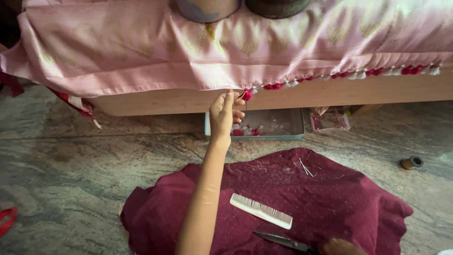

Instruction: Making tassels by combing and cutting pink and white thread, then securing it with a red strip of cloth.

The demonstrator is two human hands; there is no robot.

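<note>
- As the view is read from the left, a red object (6, 220) is noted at the frame edge on the grey-veined stone floor (71, 156); its kind cannot be told.
- A pink silk-like cloth with woven gold motifs (141, 52) is draped over a low wooden ledge (155, 101), its hem hanging free.
- The left hand (225, 114) is raised to that hem, fingers pinched together on a small red thread tassel (247, 95) at the end of a row of red and white tassels (358, 74).
- The tassel is judged light, soft and easily frayed; it is best held at its knotted head, just beneath the hem.
- Below, a shallow light-blue tray (292, 134) holds red and white bits.
- A maroon cloth (339, 203) is spread on the floor, bearing a white plastic comb (261, 210), thin needles (306, 167) and dark scissors (283, 241).
- The right hand (340, 247) is barely seen at the bottom edge, beside the scissors; its grip cannot be told.
- A brown thread spool (411, 162) lies well apart, rightward.
</note>
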